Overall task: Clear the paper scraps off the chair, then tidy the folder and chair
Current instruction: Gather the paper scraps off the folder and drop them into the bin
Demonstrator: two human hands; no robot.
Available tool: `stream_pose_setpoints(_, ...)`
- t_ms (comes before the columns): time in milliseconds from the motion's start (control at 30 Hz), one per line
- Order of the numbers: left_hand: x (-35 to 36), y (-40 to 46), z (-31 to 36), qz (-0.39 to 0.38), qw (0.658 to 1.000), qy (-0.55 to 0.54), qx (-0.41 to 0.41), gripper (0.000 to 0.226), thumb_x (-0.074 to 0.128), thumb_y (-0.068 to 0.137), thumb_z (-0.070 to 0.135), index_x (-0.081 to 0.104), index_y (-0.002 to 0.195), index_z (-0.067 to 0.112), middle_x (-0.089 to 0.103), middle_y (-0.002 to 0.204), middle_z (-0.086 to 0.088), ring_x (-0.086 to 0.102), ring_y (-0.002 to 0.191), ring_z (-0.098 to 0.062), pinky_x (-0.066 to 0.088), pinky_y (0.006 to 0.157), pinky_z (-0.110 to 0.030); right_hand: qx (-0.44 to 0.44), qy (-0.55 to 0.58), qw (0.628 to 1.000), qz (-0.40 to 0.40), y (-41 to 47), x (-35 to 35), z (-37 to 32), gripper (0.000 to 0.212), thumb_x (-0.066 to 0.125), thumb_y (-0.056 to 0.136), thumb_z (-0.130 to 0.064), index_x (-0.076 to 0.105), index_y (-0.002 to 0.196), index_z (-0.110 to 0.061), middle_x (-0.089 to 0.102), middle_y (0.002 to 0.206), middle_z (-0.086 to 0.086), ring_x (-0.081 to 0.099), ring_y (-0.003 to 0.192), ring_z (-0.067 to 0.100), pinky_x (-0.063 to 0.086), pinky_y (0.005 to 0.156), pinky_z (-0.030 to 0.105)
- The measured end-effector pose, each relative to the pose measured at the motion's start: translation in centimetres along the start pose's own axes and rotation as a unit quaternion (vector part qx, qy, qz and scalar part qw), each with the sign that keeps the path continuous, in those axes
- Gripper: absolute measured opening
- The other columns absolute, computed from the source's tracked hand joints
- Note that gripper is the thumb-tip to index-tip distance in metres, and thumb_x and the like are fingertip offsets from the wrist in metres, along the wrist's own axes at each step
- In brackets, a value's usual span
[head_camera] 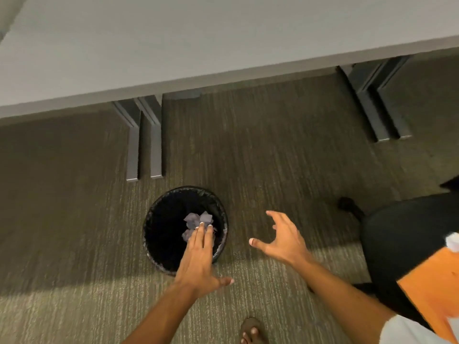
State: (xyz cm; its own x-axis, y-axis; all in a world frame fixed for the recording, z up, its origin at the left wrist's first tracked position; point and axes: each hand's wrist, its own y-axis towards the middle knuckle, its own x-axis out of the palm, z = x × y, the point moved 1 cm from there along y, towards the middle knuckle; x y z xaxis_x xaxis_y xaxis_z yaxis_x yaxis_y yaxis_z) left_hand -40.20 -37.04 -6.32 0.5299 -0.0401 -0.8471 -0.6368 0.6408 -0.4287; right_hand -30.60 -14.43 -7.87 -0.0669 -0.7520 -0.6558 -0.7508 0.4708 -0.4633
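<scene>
A round black waste bin (159, 207) with a liner stands on the carpet, and several crumpled paper scraps (197, 219) lie inside it. My left hand (201, 259) hovers flat over the bin's right side, fingers straight and holding nothing. My right hand (283, 237) is in the air to the right of the bin, fingers spread and bare. The black chair seat (402, 234) is at the right edge. An orange folder (434, 289) lies on it, with a white paper scrap (453, 240) by the folder's far corner.
A long grey desk (198, 40) spans the top, its dark metal legs (145, 140) reaching the carpet just behind the bin, with more legs (380, 103) at the right. My bare foot (252, 331) is at the bottom. White fabric (407, 331) shows at the bottom right.
</scene>
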Motion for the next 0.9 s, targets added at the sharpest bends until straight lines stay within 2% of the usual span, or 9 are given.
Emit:
stream_pose_setpoints(200, 0.0, 3.3, 13.3, -0.014, 0.989, 0.053, 0.136, 0.143, 0.063, 0.059, 0.082, -0.02, 0.152, 0.013, -0.02, 0.161, -0.008, -0.016, 0.149, -0.027, 0.002, 0.123, -0.04, -0.003, -0.08, 0.992, 0.094, -4.9, -12.0, 9.2, 0.083, 0.066, 0.07, -0.073, 0.044, 0.138, -0.032, 0.054, 0.132, -0.011, 0.057, 0.119, 0.014, 0.053, 0.093, 0.039)
stream_pose_setpoints(333, 1.6, 4.2, 23.0, -0.023, 0.975, 0.081, 0.208, 0.145, 0.056, 0.055, 0.087, -0.019, 0.152, 0.011, -0.018, 0.162, -0.01, -0.015, 0.15, -0.027, 0.008, 0.124, -0.044, 0.013, -0.119, 0.98, 0.16, -9.1, -19.4, 16.1, 0.075, 0.064, 0.072, -0.071, 0.052, 0.133, -0.028, 0.059, 0.127, -0.01, 0.057, 0.117, 0.015, 0.055, 0.088, 0.035)
stream_pose_setpoints(500, 4.9, 4.0, 35.9, -0.049, 0.951, 0.12, 0.282, 0.148, 0.048, 0.05, 0.096, -0.02, 0.152, 0.012, -0.022, 0.161, -0.01, -0.022, 0.148, -0.028, 0.006, 0.123, -0.046, 0.073, -0.138, 0.961, 0.226, -15.8, -26.7, 24.8, 0.077, 0.065, 0.072, -0.072, 0.055, 0.133, -0.027, 0.06, 0.132, -0.005, 0.056, 0.121, 0.017, 0.054, 0.092, 0.035)
stream_pose_setpoints(600, 7.0, 3.1, 43.1, -0.076, 0.936, 0.143, 0.314, 0.149, 0.052, 0.048, 0.094, -0.02, 0.152, 0.014, -0.026, 0.16, -0.009, -0.028, 0.145, -0.029, 0.003, 0.123, -0.049, 0.139, -0.135, 0.957, 0.216, -20.4, -29.6, 30.7, 0.092, 0.062, 0.066, -0.081, 0.047, 0.139, -0.027, 0.048, 0.142, -0.005, 0.046, 0.129, 0.018, 0.05, 0.096, 0.038)
stream_pose_setpoints(700, 8.6, 2.4, 47.5, -0.095, 0.929, 0.168, 0.316, 0.151, 0.058, 0.046, 0.092, -0.022, 0.151, 0.017, -0.028, 0.159, -0.009, -0.027, 0.145, -0.032, 0.0, 0.122, -0.052, 0.188, -0.113, 0.958, 0.186, -23.7, -30.2, 35.3, 0.11, 0.061, 0.058, -0.086, 0.036, 0.146, -0.026, 0.032, 0.153, -0.004, 0.033, 0.138, 0.021, 0.049, 0.098, 0.043)
stream_pose_setpoints(800, 11.6, 1.2, 51.0, -0.139, 0.922, 0.193, 0.306, 0.15, 0.063, 0.048, 0.089, -0.029, 0.147, 0.024, -0.033, 0.157, -0.01, -0.027, 0.145, -0.035, -0.001, 0.121, -0.053, 0.228, -0.078, 0.961, 0.133, -26.1, -29.9, 39.5, 0.114, 0.068, 0.059, -0.079, 0.024, 0.151, -0.027, 0.014, 0.159, -0.003, 0.024, 0.142, 0.024, 0.047, 0.101, 0.045)
stream_pose_setpoints(900, 14.2, -0.1, 52.8, -0.192, 0.902, 0.224, 0.314, 0.145, 0.073, 0.056, 0.077, -0.034, 0.144, 0.034, -0.038, 0.155, -0.009, -0.024, 0.146, -0.038, 0.004, 0.121, -0.056, 0.234, -0.063, 0.962, 0.126, -26.8, -29.5, 42.0, 0.11, 0.073, 0.064, -0.066, 0.022, 0.152, -0.025, 0.013, 0.159, -0.001, 0.027, 0.141, 0.026, 0.048, 0.099, 0.043)
